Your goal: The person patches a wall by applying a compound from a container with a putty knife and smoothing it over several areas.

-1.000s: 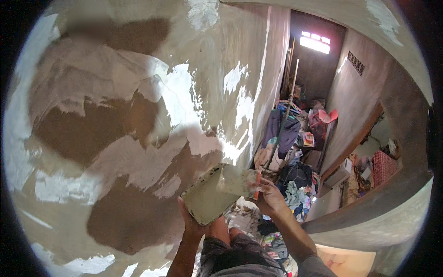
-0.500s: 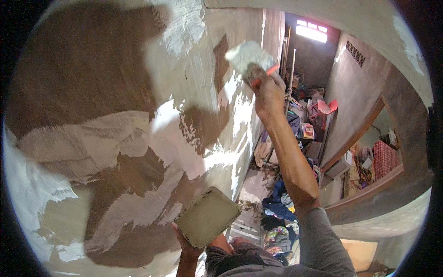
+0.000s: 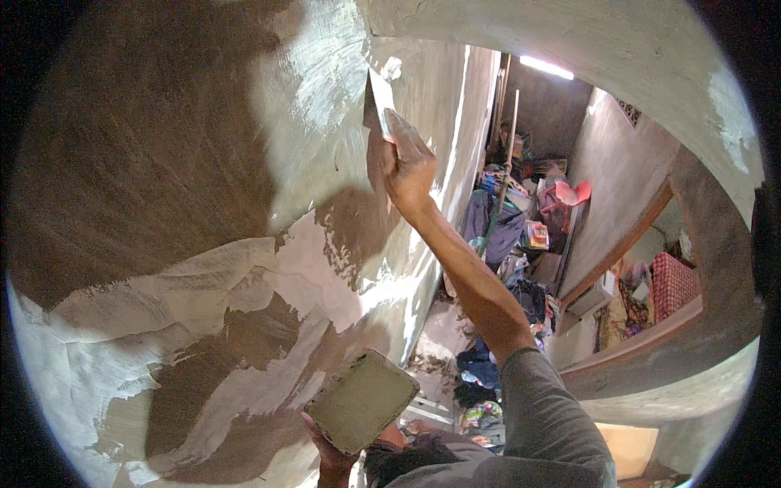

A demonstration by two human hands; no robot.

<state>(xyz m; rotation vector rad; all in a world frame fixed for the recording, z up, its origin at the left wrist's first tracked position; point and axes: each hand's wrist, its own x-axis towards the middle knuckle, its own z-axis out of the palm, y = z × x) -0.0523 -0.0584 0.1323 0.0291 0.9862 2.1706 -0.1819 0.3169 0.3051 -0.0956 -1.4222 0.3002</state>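
Observation:
My right hand [image 3: 411,167] is raised at upper centre, closed round a putty knife [image 3: 380,102]. The knife's blade is turned nearly edge-on, held up against the wall [image 3: 317,175]; white putty [image 3: 392,68] shows beside its tip. Low in front of me my left hand [image 3: 329,451] supports a rectangular plaster tray [image 3: 363,402], grey-green with crusted edges. Most of the left fingers are hidden beneath it. Pale, uneven smears of plaster cover parts of the wall, and my arm and knife cast dark shadows there.
Clothes [image 3: 480,366] and other belongings are heaped along the narrow floor to the right. A long pole [image 3: 506,175] leans near the far end, by a red chair [image 3: 572,193]. An opening with a wooden frame [image 3: 622,236] breaks the right wall. A lit tube [image 3: 547,67] glows beyond.
The right hand and putty knife have moved left onto the wall, and the blade has turned from broadside to nearly edge-on. The tray has shifted slightly downward in view.

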